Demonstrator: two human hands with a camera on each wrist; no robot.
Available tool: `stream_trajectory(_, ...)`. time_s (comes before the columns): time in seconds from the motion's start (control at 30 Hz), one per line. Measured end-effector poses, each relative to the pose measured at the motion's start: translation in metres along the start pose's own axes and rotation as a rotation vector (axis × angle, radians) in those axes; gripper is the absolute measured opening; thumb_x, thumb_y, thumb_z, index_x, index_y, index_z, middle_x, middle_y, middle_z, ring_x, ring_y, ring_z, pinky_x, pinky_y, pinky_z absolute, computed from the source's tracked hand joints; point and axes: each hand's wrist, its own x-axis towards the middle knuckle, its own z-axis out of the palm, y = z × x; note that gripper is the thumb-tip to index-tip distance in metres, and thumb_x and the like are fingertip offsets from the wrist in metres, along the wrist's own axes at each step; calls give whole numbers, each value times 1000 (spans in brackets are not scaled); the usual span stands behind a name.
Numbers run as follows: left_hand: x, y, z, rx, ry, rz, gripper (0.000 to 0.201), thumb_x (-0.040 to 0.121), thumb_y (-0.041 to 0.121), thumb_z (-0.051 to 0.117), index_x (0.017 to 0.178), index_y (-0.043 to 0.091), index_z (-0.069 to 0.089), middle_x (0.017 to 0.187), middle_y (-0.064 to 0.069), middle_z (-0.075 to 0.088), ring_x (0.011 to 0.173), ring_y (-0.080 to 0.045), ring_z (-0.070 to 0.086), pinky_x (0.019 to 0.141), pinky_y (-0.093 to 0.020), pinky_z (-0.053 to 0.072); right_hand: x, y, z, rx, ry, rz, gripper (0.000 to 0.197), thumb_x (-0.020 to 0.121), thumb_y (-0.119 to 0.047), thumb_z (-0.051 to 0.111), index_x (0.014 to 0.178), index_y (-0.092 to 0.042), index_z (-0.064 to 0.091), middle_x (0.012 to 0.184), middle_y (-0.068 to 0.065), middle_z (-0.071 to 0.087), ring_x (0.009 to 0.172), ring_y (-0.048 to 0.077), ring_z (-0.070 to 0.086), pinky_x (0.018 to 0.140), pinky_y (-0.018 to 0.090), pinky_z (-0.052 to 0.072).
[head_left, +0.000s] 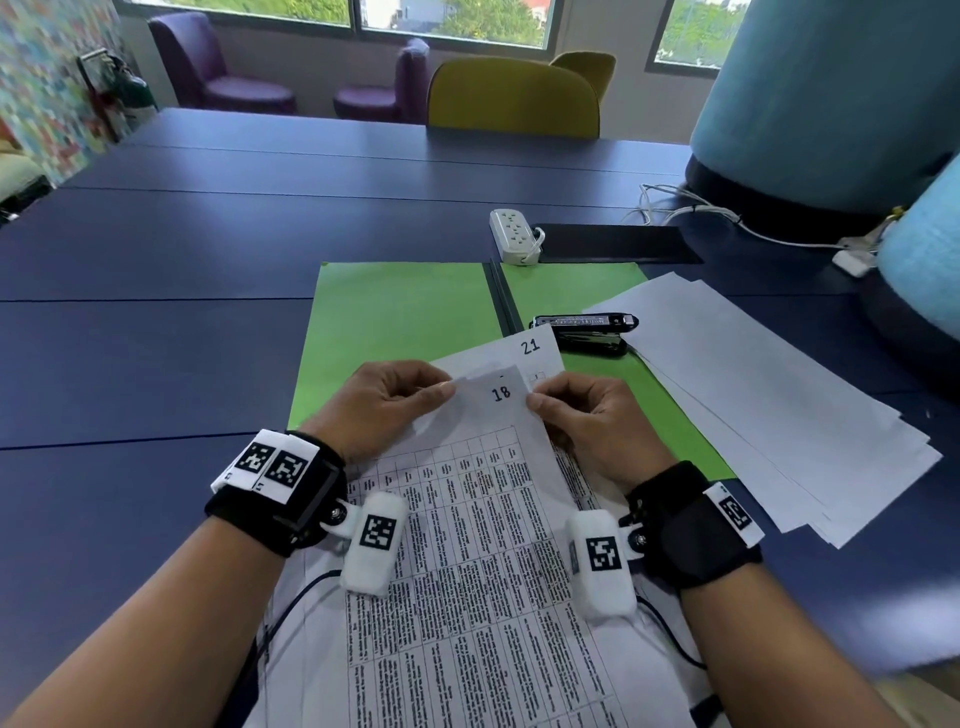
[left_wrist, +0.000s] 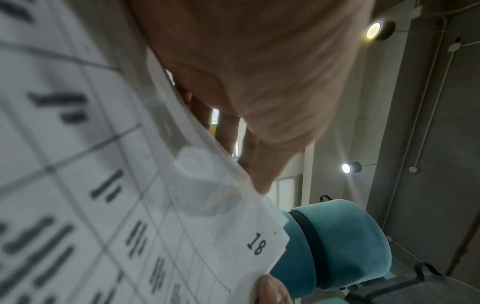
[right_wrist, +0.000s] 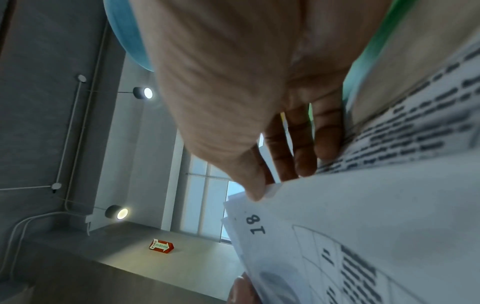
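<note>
Two hands hold a printed sheet numbered 18 (head_left: 488, 519) up off a dark blue table (head_left: 208, 260), close to its near edge. The left hand (head_left: 387, 402) pinches the sheet's far left corner between thumb and curled fingers, and the right hand (head_left: 587, 415) pinches its far right edge the same way. Just behind it a sheet numbered 21 (head_left: 524, 353) shows.

Under both, a green folder (head_left: 395, 322) lies spread flat across a seam in the tabletop. A black stapler (head_left: 587, 332) rests on the folder's right half, just beyond the sheets. A fanned stack of blank white paper (head_left: 779, 395) lies to the right, overlapping the green.

Farther off sit a white power strip (head_left: 511, 234) and a black mat (head_left: 613, 241), with white cables (head_left: 691, 207) trailing right towards large teal cushions (head_left: 831, 93). At the table's far side stands a yellow chair (head_left: 511, 98), and purple armchairs (head_left: 208, 67) sit under the windows (head_left: 452, 21). Round lamps (left_wrist: 375, 30) are fixed to a grey ceiling.
</note>
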Motion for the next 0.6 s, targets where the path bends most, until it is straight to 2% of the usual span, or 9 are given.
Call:
stream_trajectory(0.03,1,-2,0,12,13,-4,12,90,31,69,82,31,77,69,10,65,51,-1,47,52,-20,39,0,1,0,-2,24,-8,6,82,-14,78,77,-13,74,76,18,63,66,24,55,66,42,49)
stream_trajectory(0.1,3,-5,-1,8,33,-21,13,91,30,70,82,24,78,67,4,59,46,-5,37,47,-21,33,1,1,-1,-44,36,-46,9,79,-11,80,76,-15,73,77,17,64,70,25,55,69,43,49)
stream_trajectory(0.23,3,-7,-1,44,60,-33,22,94,34,68,77,22,76,60,4,47,54,-19,30,54,-26,31,0,-2,-1,-131,37,-130,19,76,-3,81,73,-18,71,75,3,69,69,15,58,69,34,54)
stream_trajectory(0.3,3,-7,0,79,69,-29,25,95,36,66,76,22,75,58,4,44,58,-20,31,57,-29,31,-1,-3,0,-147,28,-144,19,76,-2,81,74,-17,70,76,1,70,70,13,59,69,34,55)
stream_trajectory(0.37,4,-7,1,85,88,-18,22,95,31,67,76,24,75,57,8,51,53,-15,37,56,-26,35,-1,-2,-1,-159,23,-144,19,77,-1,80,73,-18,70,76,-1,70,71,13,60,71,35,55)
stream_trajectory(0.4,4,-7,1,74,101,-9,19,95,27,68,78,24,74,59,10,58,50,-8,41,56,-26,36,-1,-2,-1,-164,22,-148,20,77,-1,80,73,-18,70,76,-3,70,71,13,60,70,35,55)
stream_trajectory(0.47,5,-6,2,48,122,7,10,93,19,71,83,22,70,68,7,70,48,-2,47,55,-24,38,-1,-3,-1,-185,16,-162,19,76,-1,80,73,-17,70,75,-5,70,72,12,60,69,34,54)
stream_trajectory(0.53,4,-5,2,28,135,18,11,91,13,73,86,18,65,74,1,74,50,-4,48,53,-23,38,-1,-4,-1,-204,6,-168,16,76,-2,81,74,-13,70,74,-7,70,71,11,60,68,32,52)
stream_trajectory(0.6,3,-4,2,26,128,29,13,90,8,72,84,16,65,73,3,72,54,-6,49,52,-21,38,-2,-3,-1,-214,2,-163,15,75,-3,81,74,-12,70,73,-7,69,71,11,60,69,33,53)
